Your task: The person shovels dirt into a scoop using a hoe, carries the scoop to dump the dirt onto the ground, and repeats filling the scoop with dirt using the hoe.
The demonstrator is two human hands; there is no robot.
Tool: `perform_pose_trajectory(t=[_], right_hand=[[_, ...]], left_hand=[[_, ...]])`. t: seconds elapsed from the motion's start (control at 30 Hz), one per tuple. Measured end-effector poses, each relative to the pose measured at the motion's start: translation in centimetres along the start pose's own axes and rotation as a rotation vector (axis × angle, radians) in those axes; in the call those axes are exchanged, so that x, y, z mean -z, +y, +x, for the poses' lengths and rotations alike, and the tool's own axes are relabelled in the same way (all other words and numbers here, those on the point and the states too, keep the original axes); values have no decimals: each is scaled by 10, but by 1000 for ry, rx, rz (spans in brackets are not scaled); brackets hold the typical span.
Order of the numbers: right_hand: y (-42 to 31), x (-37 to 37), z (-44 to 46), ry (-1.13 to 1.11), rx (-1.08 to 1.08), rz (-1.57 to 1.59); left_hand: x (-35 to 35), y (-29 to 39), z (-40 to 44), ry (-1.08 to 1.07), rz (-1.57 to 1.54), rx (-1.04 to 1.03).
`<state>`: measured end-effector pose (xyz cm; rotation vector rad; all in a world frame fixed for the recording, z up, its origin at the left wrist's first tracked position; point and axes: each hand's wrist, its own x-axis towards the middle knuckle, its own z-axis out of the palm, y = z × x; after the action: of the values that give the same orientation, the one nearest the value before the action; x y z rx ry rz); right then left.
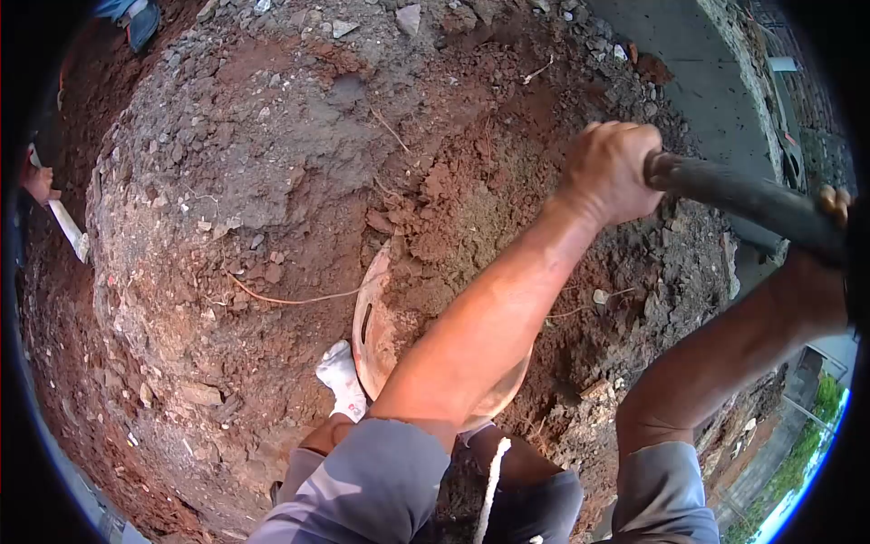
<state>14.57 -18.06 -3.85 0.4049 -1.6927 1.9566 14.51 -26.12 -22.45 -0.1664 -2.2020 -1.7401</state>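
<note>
My left hand [618,170] is closed in a fist round a thick, dark wooden tool handle [739,195], raised above the dirt. Farther along it, at the right edge of the view, my right hand [832,205] wraps the same handle. Only some of its fingers show and the rest is in shadow. The working end of the tool is out of sight, so its kind cannot be told. Below my left forearm a shallow, soil-stained pan [367,331] with a slot in its rim rests on the ground, partly hidden by the arm and holding reddish soil.
Loose reddish-brown soil with stones [245,172] spreads around me. My foot in a white covering [342,376] stands beside the pan. At the left edge another person's hand [41,184] grips a pale handle [69,228]. Another foot [143,25] shows top left. A grey concrete strip [684,63] runs top right.
</note>
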Motion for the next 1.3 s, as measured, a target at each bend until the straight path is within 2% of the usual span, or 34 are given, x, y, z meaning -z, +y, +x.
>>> perform_pose_trajectory(t=[0.03,0.07,0.1,0.13,0.2,0.23,0.27,0.37,0.43,0.5,0.53,0.57,0.6,0.63,0.67,0.73,0.77,0.8,0.83,0.87,0.9,0.93,1.0,1.03,1.07,1.1,1.17,1.27,1.3], right_hand=[[52,-4,-35,1,-138,20],[115,-12,-77,16,-321,-9],[181,-26,-126,-1,-562,-94],[240,-40,-176,-51,-812,-223],[296,-57,-223,-199,-1108,-422],[292,-54,-223,-243,-1167,-464],[269,-48,-220,-247,-1178,-485],[259,-48,-195,-268,-1191,-403],[249,-28,-201,-212,-1216,-312],[218,13,-243,-271,-1361,-290],[199,31,-281,-259,-1462,-333],[161,41,-304,-267,-1543,-376],[137,59,-340,-198,-1607,-315],[110,67,-365,-42,-1728,-325],[78,70,-375,80,-1802,-282],[46,102,-411,-13,-1722,-355],[19,90,-384,155,-1671,-249],[6,91,-361,196,-1580,-160],[-3,97,-323,196,-1505,-119],[-11,103,-285,194,-1431,-75],[-24,95,-226,206,-1242,-73],[-39,88,-166,181,-1056,11],[-79,82,-47,-41,-566,-37],[-108,80,8,-103,-437,105],[-132,99,69,-349,-318,123],[-146,90,91,-305,-145,117],[-120,57,88,-185,23,64],[5,37,17,-118,-101,11],[55,30,-17,-103,-177,1]], left_hand=[[11,-61,-63,15,49,212],[27,-112,-139,-49,-4,654],[25,-163,-229,79,-116,814],[31,-187,-296,125,-239,1085],[57,-200,-278,36,-76,1152],[54,-181,-290,-32,-47,1235],[50,-155,-283,61,-125,1281],[33,-114,-279,141,-30,1172],[36,-74,-282,115,-44,1301],[21,-38,-335,60,83,1384],[11,-15,-370,124,168,1407],[16,12,-395,43,204,1535],[7,24,-453,90,137,1517],[3,35,-508,37,90,1581],[22,75,-490,-117,233,1684],[22,106,-551,-147,239,1595],[26,122,-540,-182,259,1545],[26,126,-526,-241,251,1561],[30,133,-472,-299,234,1580],[28,139,-411,-196,265,1362],[3,105,-403,7,126,976],[-3,102,-325,-70,195,767],[-38,93,-187,-85,-31,568],[-57,89,-113,-88,-56,258],[-57,110,-34,-59,2,8],[-50,136,33,-114,-31,-54],[-24,169,121,-350,135,-100],[11,117,113,-228,392,-190],[8,54,78,-183,197,-46]])
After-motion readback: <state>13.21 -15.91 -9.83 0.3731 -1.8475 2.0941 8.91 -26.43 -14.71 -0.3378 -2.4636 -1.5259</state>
